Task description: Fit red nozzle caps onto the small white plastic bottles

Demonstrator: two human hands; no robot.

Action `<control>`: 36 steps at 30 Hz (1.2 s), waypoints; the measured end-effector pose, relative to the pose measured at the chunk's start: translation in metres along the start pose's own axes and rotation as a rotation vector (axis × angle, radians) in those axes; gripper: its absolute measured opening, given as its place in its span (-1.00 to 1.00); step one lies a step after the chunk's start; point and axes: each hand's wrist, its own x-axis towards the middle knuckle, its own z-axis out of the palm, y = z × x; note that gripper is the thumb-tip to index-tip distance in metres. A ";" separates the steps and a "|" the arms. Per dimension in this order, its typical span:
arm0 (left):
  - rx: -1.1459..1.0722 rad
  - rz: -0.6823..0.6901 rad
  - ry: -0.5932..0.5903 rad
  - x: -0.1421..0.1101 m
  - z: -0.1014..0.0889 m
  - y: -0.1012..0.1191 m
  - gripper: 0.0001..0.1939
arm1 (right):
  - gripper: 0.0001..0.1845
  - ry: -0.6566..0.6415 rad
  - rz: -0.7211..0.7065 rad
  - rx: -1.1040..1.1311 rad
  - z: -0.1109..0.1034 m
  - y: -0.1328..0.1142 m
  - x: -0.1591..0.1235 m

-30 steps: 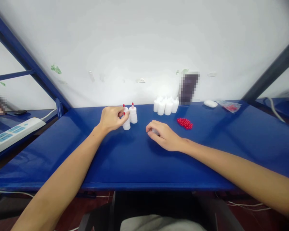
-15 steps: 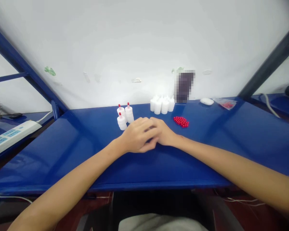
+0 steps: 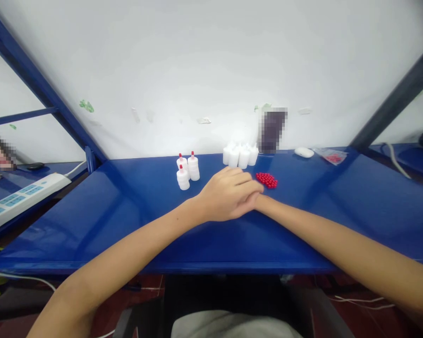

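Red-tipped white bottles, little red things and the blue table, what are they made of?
Red-tipped white bottles: probably plastic, cloudy white with little shine. Little red things: maybe plastic, bright and evenly coloured, but too small to be sure. Blue table: perhaps painted metal, glossy because it reflects light, though painted wood is possible.

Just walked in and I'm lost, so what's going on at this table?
A person at a blue table has the left hand in front of the right hand, near a pile of small red caps. The right is mostly hidden, so whether it holds anything can't be seen. Three red-tipped squeeze bottles stand upright to the left; a cluster of white bottles stands near the wall.
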 end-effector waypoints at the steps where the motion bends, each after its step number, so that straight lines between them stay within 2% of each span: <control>1: -0.019 -0.050 -0.087 0.013 0.002 -0.002 -0.79 | -0.84 -0.010 -0.025 -0.024 0.002 -0.002 -0.002; 4: -0.019 -0.128 -0.513 0.053 0.016 -0.016 -0.89 | -0.82 -0.041 -0.086 -0.099 0.006 -0.008 -0.009; 5: -0.019 -0.149 -0.629 0.064 0.022 -0.022 -0.91 | -0.80 -0.060 -0.113 -0.142 0.007 -0.010 -0.011; 6: -0.030 -0.159 -0.680 0.073 0.029 -0.028 -0.90 | -0.78 -0.081 -0.141 -0.190 0.007 -0.011 -0.013; 9: -0.049 -0.087 -0.606 0.087 0.049 -0.043 -0.88 | -0.69 -0.125 -0.201 -0.318 0.006 -0.012 -0.017; 13: -0.141 0.043 -0.602 0.081 0.067 -0.051 -0.84 | -0.66 -0.134 -0.178 -0.310 0.007 -0.003 -0.018; 19: -0.089 0.050 -0.538 0.074 0.079 -0.048 -0.86 | -0.53 -0.174 -0.110 -0.315 0.013 0.008 -0.020; 23: -0.027 0.023 -0.530 0.073 0.080 -0.044 -0.84 | -0.49 -0.156 -0.058 -0.351 0.012 0.003 -0.022; 32: -0.033 -0.043 -0.556 0.067 0.079 -0.040 -0.82 | -0.56 -0.199 -0.085 -0.316 0.010 -0.004 -0.022; 34: -0.042 -0.024 -0.507 0.069 0.077 -0.041 -0.84 | -0.58 -0.176 -0.111 -0.336 0.010 -0.004 -0.020; 36: -0.050 -0.011 -0.394 0.069 0.070 -0.045 -0.85 | -0.66 -0.188 -0.125 -0.366 0.009 -0.005 -0.018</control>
